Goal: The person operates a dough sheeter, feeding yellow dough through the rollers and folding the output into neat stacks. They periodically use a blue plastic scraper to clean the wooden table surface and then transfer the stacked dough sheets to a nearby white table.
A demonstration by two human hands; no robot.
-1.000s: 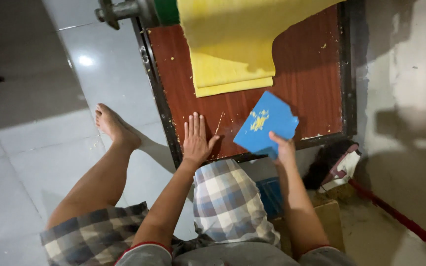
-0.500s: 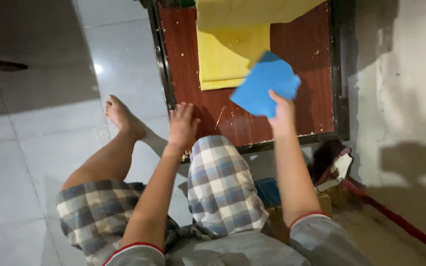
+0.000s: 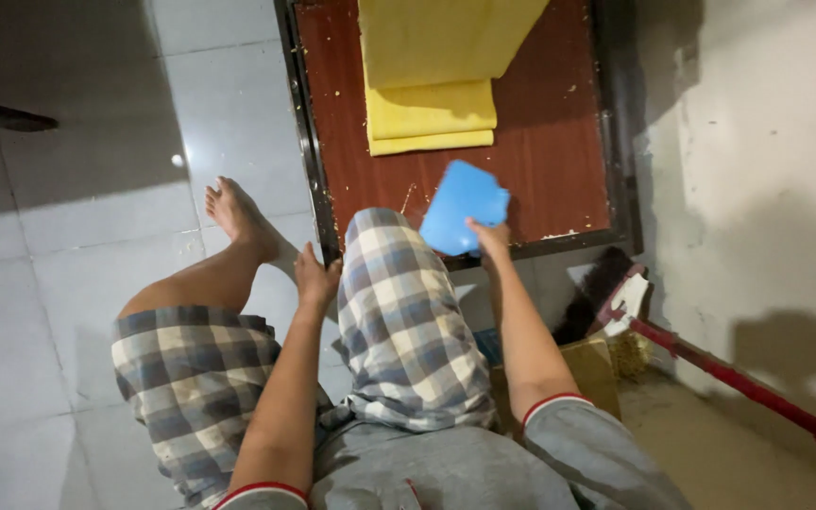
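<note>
My right hand [image 3: 490,238] grips a flat blue sheet [image 3: 462,206] by its lower edge, holding it over the near edge of a low reddish-brown table [image 3: 559,142]. Folded yellow cloth [image 3: 432,104] lies on the table's far part, with small crumbs scattered around it. My left hand [image 3: 316,280] rests at the table's near left corner beside my raised knee in checked shorts [image 3: 399,302], fingers loosely curled and holding nothing.
A red-handled broom [image 3: 710,364] leans by the grey wall on the right. A cardboard box [image 3: 587,364] sits under the table's near right corner. My bare left foot [image 3: 235,215] rests on the pale tiled floor at the left.
My left hand has slid off the tabletop to its near left corner. My right hand has drawn the blue sheet back toward the near edge. The view has tilted further down.
</note>
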